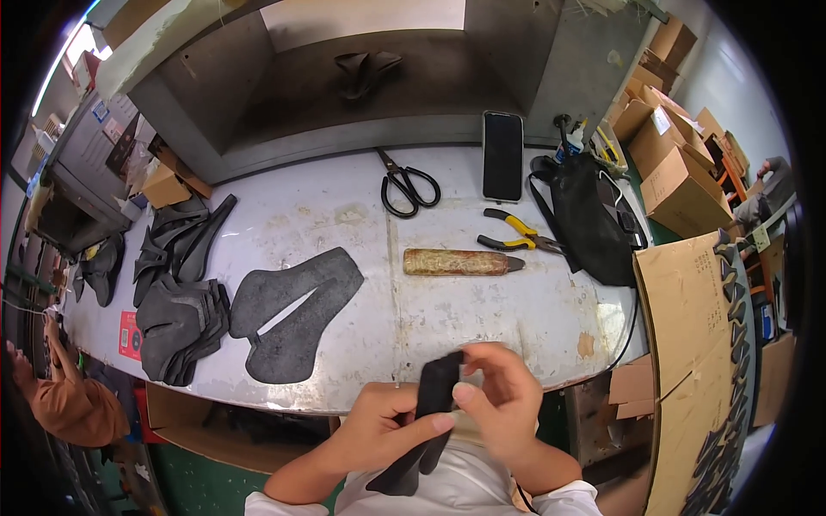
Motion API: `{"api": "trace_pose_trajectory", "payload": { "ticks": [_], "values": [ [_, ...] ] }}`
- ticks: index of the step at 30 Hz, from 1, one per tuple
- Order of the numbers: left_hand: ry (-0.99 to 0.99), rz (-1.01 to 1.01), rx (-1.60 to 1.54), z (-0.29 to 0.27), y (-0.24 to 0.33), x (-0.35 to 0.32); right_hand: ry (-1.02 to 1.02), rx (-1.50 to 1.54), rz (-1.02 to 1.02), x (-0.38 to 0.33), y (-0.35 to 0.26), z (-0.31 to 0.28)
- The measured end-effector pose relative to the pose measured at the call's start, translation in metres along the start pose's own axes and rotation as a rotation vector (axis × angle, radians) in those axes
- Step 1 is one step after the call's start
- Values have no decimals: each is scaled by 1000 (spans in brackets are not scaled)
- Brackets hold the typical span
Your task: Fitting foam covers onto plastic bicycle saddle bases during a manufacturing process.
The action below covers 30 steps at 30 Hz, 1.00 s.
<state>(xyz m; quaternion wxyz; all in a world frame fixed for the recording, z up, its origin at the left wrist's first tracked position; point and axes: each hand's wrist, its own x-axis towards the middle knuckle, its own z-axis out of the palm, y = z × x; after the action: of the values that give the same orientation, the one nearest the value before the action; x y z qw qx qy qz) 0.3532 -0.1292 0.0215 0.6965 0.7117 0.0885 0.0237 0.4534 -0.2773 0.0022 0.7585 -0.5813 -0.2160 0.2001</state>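
A folded black shoe-upper piece is held up at the table's front edge, close to my body. My left hand is closed round its middle, the thumb lying across it. With thumb and forefinger, my right hand pinches its upper end. Its lower end hangs down in front of my white clothing. On the table to the left lies a flat dark grey upper piece with a slit, beside a stack of similar grey pieces. Beyond my hands is a short tool with a worn wrapped handle.
Black-handled scissors, a phone, yellow-and-black pliers and a black bag lie further back. A metal cabinet borders the table. Cardboard stands at the right. Another person is at the left.
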Motion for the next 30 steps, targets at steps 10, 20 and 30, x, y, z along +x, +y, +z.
{"api": "trace_pose_trajectory", "payload": {
  "ticks": [10,20,30],
  "values": [
    [237,94,-184,7,-9,6,-373,-182,-22,-14,-9,4],
    [419,141,-398,-12,-6,8,-445,-88,110,-21,-12,0],
    [-69,-412,-858,26,-21,-7,-388,-426,-204,5,-22,-8]
  ]
}}
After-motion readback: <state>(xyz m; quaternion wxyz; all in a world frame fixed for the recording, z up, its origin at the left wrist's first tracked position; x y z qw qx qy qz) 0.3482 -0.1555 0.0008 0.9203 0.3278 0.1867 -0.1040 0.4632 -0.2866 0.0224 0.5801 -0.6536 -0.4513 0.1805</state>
